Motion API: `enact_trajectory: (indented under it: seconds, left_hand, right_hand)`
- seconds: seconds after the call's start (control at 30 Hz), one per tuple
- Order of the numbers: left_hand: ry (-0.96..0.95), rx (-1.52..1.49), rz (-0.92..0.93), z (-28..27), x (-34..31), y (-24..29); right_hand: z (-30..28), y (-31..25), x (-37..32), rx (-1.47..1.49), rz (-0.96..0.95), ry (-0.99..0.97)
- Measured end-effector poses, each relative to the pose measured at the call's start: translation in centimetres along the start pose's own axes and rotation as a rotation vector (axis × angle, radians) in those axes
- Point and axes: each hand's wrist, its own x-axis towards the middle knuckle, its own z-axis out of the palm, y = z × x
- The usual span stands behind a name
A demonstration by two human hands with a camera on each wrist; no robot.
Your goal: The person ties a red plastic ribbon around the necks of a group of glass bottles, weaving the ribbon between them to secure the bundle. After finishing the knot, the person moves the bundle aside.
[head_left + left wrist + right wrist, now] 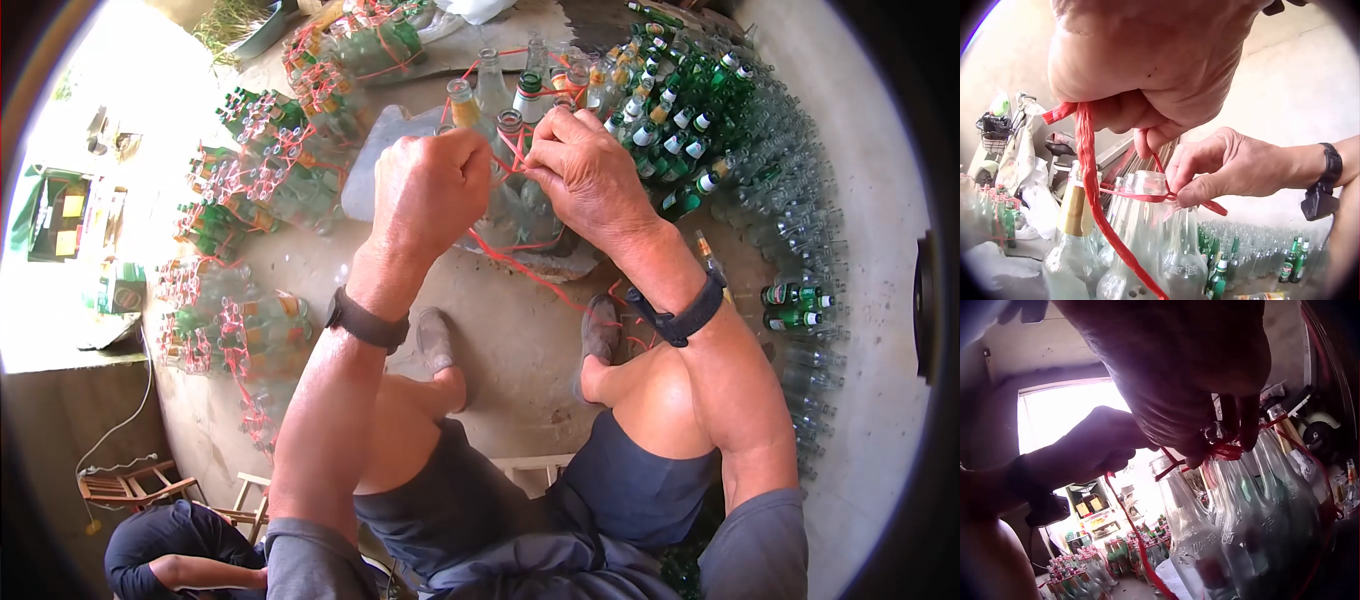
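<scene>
Upright glass bottles [493, 85] [1244, 531] stand in a cluster, with red plastic twine [520, 264] [1089, 162] strung around their necks. My left hand [432, 185] [1154, 69] is curled round the twine, and a long end hangs down from it. My right hand [590, 180] [1229, 165] pinches the twine between thumb and fingers at a bottle's neck, just below the rim. In the right wrist view, the right hand [1191, 381] is dark against the light, its fingertips at the twine among the bottle necks.
Bundles of bottles tied with red twine [290, 160] line the left side. Many loose green and clear bottles [680, 110] crowd the right side by the wall. A flat grey sheet [364, 165] lies behind my left hand. Another person [180, 550] is at the lower left.
</scene>
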Motion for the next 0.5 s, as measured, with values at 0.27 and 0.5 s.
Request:
enact_trajectory:
  seconds: [0.27, 0.5]
  left_hand:
    - [0.008, 0.083, -0.029, 1.6, 1.5, -1.8]
    - [-0.072, 0.117, -0.194, 1.7, 0.9, -2.3]
  right_hand:
    - [-0.6, -0.2, 0.3, -0.009, -0.012, -0.031]
    - [-0.7, 0.0, 0.5, 0.017, -0.034, -0.046]
